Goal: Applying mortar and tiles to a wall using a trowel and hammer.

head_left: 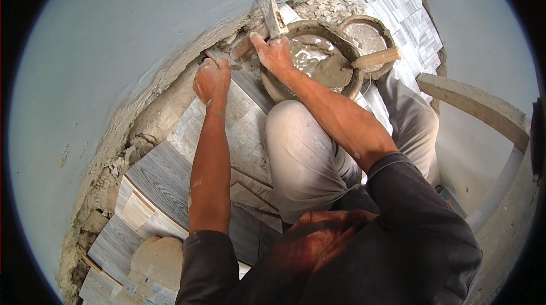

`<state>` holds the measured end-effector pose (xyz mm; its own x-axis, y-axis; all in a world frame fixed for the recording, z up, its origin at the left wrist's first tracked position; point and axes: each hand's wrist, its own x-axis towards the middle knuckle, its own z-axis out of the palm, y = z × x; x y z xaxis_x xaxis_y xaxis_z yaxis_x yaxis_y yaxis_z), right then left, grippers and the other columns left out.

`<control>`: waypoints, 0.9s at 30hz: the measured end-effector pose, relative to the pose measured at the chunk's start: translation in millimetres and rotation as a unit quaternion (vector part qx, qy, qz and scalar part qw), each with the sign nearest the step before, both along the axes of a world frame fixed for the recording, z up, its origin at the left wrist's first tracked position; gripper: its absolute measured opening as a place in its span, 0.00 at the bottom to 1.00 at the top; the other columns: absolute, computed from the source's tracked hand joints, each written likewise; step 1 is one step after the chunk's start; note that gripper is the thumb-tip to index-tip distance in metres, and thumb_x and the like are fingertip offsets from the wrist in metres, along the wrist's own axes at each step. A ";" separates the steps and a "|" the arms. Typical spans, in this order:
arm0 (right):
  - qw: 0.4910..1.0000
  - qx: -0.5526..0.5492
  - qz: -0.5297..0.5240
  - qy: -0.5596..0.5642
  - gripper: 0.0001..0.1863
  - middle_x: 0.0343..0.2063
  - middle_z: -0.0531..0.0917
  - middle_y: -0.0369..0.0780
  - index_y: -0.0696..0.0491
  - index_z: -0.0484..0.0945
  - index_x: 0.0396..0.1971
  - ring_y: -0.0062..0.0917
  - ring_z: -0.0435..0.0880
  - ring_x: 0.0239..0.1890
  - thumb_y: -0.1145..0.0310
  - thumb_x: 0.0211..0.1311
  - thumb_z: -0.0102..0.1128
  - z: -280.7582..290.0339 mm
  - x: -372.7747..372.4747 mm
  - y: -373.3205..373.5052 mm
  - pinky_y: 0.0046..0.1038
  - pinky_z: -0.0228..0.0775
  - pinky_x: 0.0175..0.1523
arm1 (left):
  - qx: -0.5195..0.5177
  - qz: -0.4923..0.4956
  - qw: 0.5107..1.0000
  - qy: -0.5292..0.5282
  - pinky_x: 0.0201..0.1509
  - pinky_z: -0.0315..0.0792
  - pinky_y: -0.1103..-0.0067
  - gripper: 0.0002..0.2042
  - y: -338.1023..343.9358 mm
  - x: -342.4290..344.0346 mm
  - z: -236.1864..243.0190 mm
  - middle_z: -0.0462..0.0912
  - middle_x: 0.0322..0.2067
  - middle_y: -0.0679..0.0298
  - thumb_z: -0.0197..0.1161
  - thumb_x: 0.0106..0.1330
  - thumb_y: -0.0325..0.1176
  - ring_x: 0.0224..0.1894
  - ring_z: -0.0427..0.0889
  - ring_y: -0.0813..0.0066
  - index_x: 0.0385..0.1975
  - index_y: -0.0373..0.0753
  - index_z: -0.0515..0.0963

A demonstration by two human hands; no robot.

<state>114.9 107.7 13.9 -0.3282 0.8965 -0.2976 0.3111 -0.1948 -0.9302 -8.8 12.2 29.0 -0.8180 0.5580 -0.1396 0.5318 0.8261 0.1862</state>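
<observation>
My right hand (274, 56) is closed round a hatchet-like hammer (269, 10), gripping it close to its metal head. The flat blade points up and away, and a wooden length (244, 46), apparently its handle, sticks out to the left. My left hand (212, 82) is a fist beside the wall's broken base. A thin piece shows at its fingertips, too small to name. Just right of my right hand stands a round tub (355, 86) of wet grey mortar (313, 49). A trowel (376, 58) rests across it, its wooden handle over the rim.
A smaller bucket (388, 27) of grey liquid adjoins the tub. Rubble (324, 8) lies behind them. Grey wood-look tiles (156, 171) cover the floor along the rough wall edge (122, 134). A curved pale bar (475, 103) stands at right. My bent knee (293, 140) is beside the tub.
</observation>
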 end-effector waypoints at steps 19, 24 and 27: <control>0.996 0.074 -0.001 0.047 0.16 0.25 0.83 0.45 0.58 0.77 0.44 0.33 0.81 0.25 0.64 0.60 0.57 -7.6 2.7 3.5 0.34 0.74 0.32 | -0.004 -0.004 1.000 0.003 0.47 0.73 0.60 0.20 -0.4 -2.1 -4.8 0.83 0.35 0.46 0.53 0.56 0.47 0.40 0.82 0.48 0.31 0.35 0.82; 0.993 0.069 -0.032 0.087 0.17 0.24 0.78 0.39 0.56 0.75 0.46 0.23 0.80 0.28 0.61 0.62 0.61 13.2 18.4 12.4 0.25 0.77 0.28 | 0.003 0.006 1.000 -0.020 0.48 0.73 0.59 0.21 -0.6 -3.5 -4.8 0.83 0.36 0.45 0.52 0.57 0.47 0.41 0.82 0.47 0.31 0.34 0.82; 0.976 0.037 -0.061 0.205 0.18 0.32 0.78 0.41 0.55 0.74 0.48 0.29 0.82 0.30 0.60 0.63 0.60 34.4 39.9 22.4 0.27 0.81 0.33 | 0.017 0.014 1.000 -0.021 0.48 0.74 0.59 0.22 -0.4 -4.1 -5.4 0.83 0.37 0.45 0.52 0.58 0.48 0.41 0.82 0.46 0.32 0.34 0.82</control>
